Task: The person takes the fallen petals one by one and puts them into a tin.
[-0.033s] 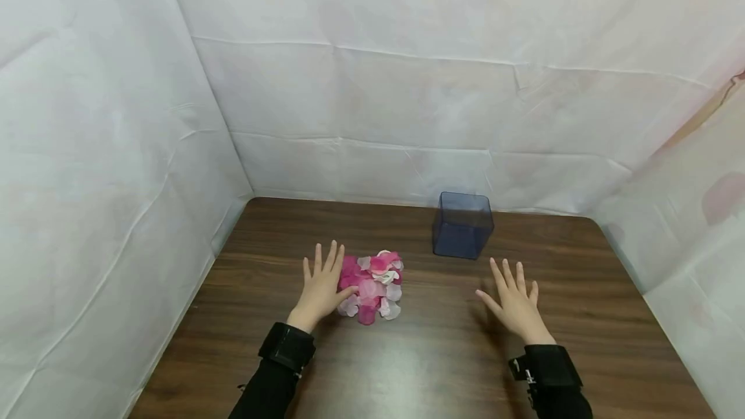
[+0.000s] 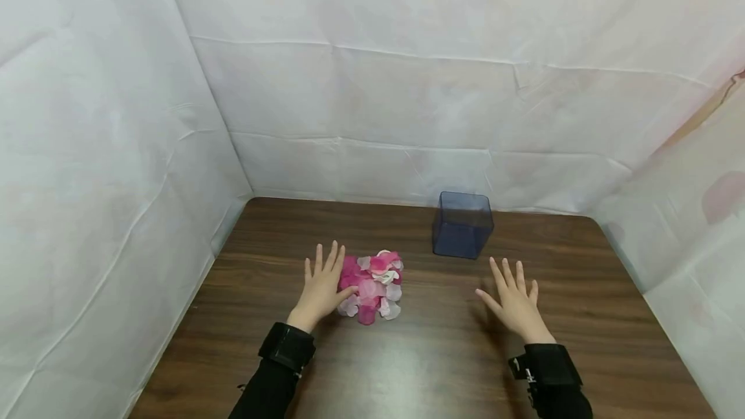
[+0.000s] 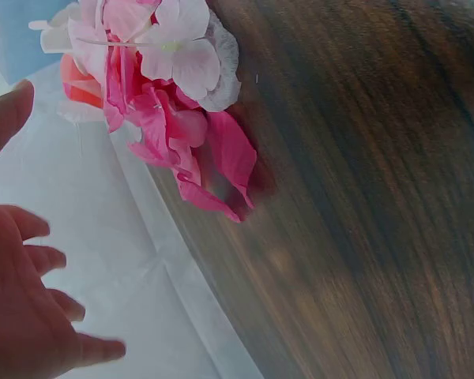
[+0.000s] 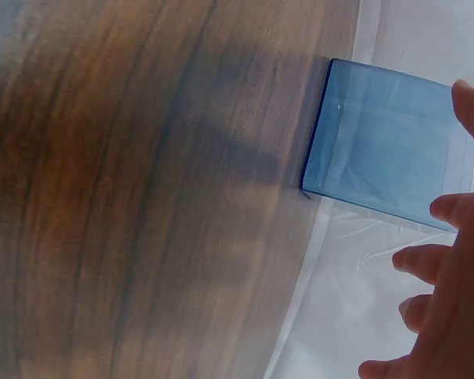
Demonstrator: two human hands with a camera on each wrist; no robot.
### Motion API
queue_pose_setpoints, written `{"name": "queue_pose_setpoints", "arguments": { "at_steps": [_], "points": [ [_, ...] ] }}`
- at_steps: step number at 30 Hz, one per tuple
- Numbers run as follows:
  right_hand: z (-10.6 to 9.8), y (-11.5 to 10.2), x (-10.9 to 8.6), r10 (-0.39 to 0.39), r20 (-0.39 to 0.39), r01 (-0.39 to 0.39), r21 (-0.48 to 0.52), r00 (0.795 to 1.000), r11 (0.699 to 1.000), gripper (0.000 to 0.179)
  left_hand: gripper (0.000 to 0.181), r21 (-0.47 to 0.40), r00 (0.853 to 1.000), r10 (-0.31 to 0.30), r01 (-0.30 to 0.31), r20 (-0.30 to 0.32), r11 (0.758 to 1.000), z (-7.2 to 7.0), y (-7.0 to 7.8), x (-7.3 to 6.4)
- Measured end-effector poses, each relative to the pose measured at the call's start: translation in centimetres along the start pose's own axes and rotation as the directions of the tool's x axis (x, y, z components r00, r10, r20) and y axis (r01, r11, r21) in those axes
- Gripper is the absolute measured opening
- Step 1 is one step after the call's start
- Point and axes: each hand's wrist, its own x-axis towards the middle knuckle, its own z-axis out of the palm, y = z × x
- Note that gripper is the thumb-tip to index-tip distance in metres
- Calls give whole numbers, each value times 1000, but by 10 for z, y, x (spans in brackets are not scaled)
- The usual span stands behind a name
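A pile of pink and white fabric flower petals (image 2: 375, 283) lies on the wooden table, left of the middle. My left hand (image 2: 319, 290) hovers over the pile's left side, fingers spread and holding nothing; its thumb overlaps the petals in the head view. In the left wrist view a pale pink blossom (image 3: 178, 51) shows among the crumpled pink petals (image 3: 170, 130). At the right, my right hand (image 2: 515, 306) is held above the table with fingers spread, also holding nothing. Beyond its fingertips stands a see-through blue square container (image 2: 462, 225), also seen in the right wrist view.
The brown wooden table (image 2: 431, 354) has rounded far corners. White cloth (image 2: 372, 96) hangs behind it and along both sides. The blue container stands near the table's far edge. A black band (image 2: 287, 345) wraps the left wrist, and another band (image 2: 546, 366) the right.
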Motion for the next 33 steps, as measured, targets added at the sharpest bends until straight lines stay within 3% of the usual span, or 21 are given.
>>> {"name": "queue_pose_setpoints", "arguments": {
  "at_steps": [9, 16, 19, 24, 26, 33],
  "points": [
    [-5, -4, 5, 13, -3, -13, 5, 1000, 1000, 77, 73, -26, 1000, -11, 12, 10, 1000, 1, -2, -2],
    [-15, -9, 27, -29, -172, 43, 79, 985, 996, 66, 64, -35, 1000, 2, -2, -2, 999, 5, -4, -8],
    [-23, -14, 42, 27, -254, 15, 162, 967, 987, 60, 61, -49, 1000, 6, -6, -3, 999, 8, -4, -11],
    [-44, -20, 75, 184, -344, -98, 251, 921, 963, 50, 56, -55, 999, 31, -31, -7, 998, 13, -3, -15],
    [-53, -21, 87, 228, -320, -147, 258, 920, 955, 49, 55, -39, 999, 44, -45, -23, 998, 15, -2, -15],
    [-65, -23, 115, 306, -110, -276, 227, 945, 934, 52, 51, 29, 996, 61, -59, -60, 998, 21, 1, -17]
  ]
}}
